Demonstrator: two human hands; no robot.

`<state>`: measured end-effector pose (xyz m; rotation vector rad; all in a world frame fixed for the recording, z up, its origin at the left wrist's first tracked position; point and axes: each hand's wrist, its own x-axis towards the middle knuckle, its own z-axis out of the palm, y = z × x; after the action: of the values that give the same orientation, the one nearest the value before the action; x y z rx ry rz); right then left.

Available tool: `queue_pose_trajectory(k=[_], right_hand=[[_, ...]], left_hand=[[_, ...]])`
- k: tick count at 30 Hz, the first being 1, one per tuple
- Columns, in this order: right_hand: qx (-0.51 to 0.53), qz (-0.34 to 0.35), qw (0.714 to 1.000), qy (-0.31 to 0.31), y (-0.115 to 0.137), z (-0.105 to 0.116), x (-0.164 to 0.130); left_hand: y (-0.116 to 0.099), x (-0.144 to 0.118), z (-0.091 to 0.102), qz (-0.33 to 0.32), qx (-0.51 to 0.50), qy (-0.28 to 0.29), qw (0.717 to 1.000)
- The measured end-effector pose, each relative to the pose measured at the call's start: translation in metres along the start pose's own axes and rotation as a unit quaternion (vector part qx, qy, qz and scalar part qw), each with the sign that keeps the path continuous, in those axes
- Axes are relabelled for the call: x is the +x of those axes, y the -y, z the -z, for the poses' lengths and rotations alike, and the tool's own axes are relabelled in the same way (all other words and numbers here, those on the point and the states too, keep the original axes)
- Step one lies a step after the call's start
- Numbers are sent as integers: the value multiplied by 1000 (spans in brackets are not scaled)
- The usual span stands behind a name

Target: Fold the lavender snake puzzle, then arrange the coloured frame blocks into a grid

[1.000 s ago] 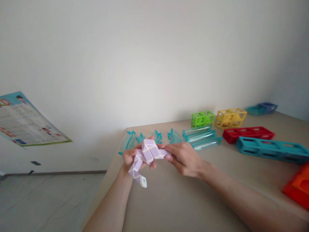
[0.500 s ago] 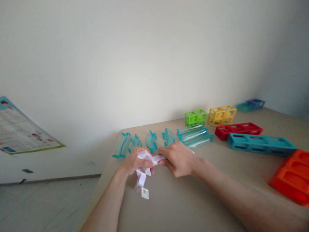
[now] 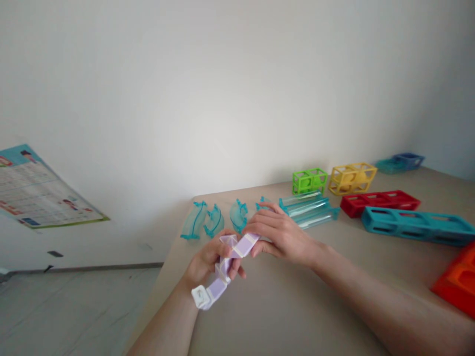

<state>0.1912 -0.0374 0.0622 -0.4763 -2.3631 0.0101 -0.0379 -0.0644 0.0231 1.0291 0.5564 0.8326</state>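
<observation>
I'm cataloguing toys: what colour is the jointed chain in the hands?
The chain is pale purple and white, shown in the head view.

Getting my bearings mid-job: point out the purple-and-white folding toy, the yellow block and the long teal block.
Purple-and-white folding toy [image 3: 224,268]: head view, on a purple facet mid-chain.
Yellow block [image 3: 349,178]: head view, on its front face.
Long teal block [image 3: 417,225]: head view, on its near side.

The beige table [image 3: 289,306] stands against a plain white wall [image 3: 185,94], softly lit. At left, a printed poster [image 3: 46,193] hangs above the grey, veined floor [image 3: 81,306].
</observation>
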Motion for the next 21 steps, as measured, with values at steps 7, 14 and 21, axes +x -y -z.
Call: queue_pose_trajectory(k=[7, 14, 21], right_hand=[[29, -12, 999, 9, 0, -1, -4], [-5, -43, 998, 54, -1, 3, -2], [-46, -72, 995, 42, 1, 3, -2]], left_hand=[[-5, 5, -6, -36, 0, 16, 999], [-16, 28, 4, -23, 85, -16, 996], [-20, 27, 7, -41, 197, 11, 979]])
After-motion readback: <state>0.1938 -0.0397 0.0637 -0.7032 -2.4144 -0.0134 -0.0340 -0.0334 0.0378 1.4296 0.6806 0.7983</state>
